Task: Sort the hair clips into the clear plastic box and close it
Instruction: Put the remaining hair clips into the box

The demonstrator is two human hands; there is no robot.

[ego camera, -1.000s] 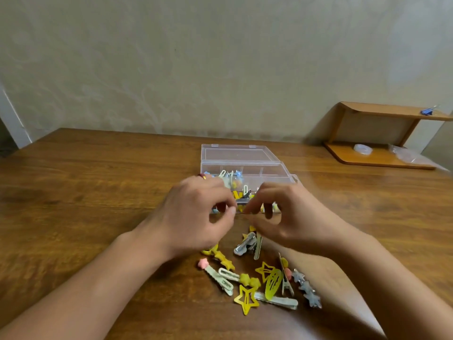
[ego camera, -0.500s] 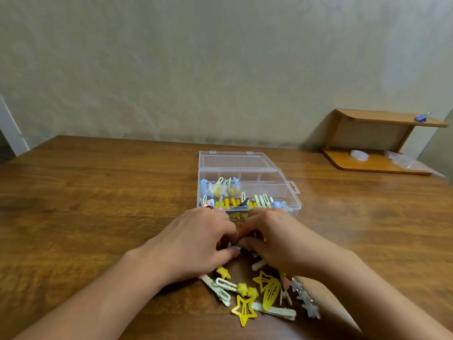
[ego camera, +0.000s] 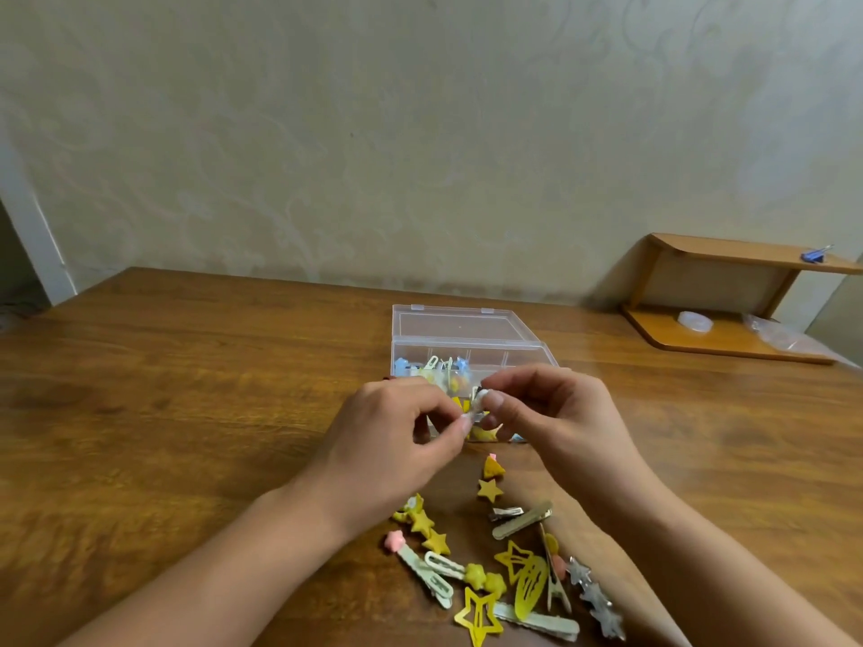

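Observation:
The clear plastic box (ego camera: 513,354) stands open on the wooden table, its lid (ego camera: 460,325) lying flat behind it and several clips inside its left part. Just in front of the box, raised off the table, my left hand (ego camera: 392,452) and my right hand (ego camera: 555,422) pinch one small white hair clip (ego camera: 479,400) between their fingertips. A heap of loose hair clips (ego camera: 509,576) lies on the table below my wrists: yellow stars, pale bars, a silver star clip.
A low wooden shelf (ego camera: 728,336) stands at the back right against the wall, with a small blue clip (ego camera: 815,255) on top and clear plastic items on its lower board. The table's (ego camera: 187,413) left edge is at the far left.
Both hands have risen from the heap, where they were pressed down half a second ago, and now hold a small white clip up in front of the box.

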